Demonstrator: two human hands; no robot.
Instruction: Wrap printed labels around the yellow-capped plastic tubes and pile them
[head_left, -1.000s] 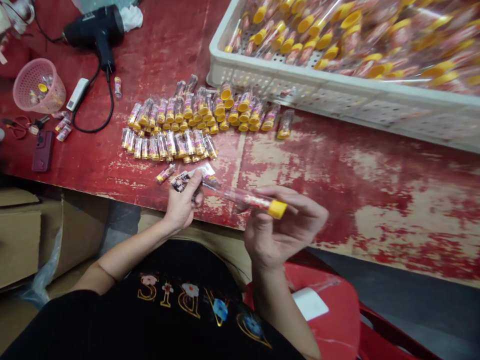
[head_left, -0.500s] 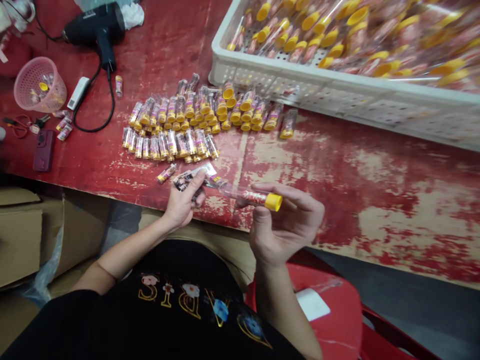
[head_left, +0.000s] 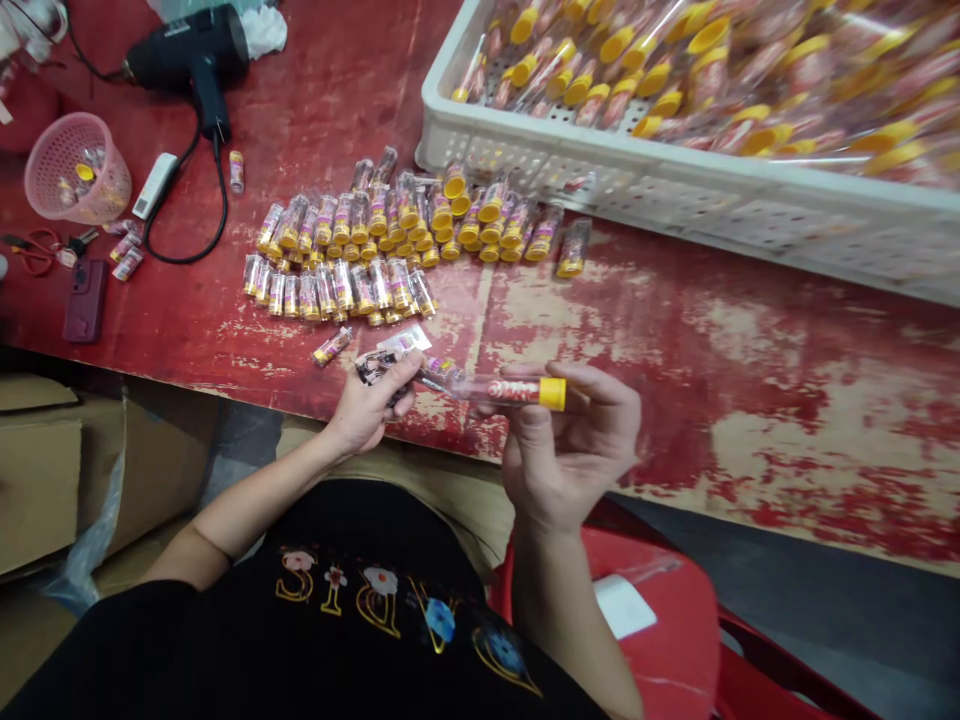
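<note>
The clear tube (head_left: 480, 388) in the person's right hand (head_left: 574, 455) has swung closer to level across the view: a second ago it slanted down toward its yellow cap (head_left: 553, 393), and now that cap sits higher. The right hand has shifted slightly leftward, bringing its knuckles nearer the other hand. The left hand (head_left: 371, 405) has moved a little to the right, carrying the black-and-white printed piece (head_left: 370, 368) along, so the gap between the two hands is narrower. The tube's red-and-white contents (head_left: 513, 388), blurred a second ago, show more sharply.
</note>
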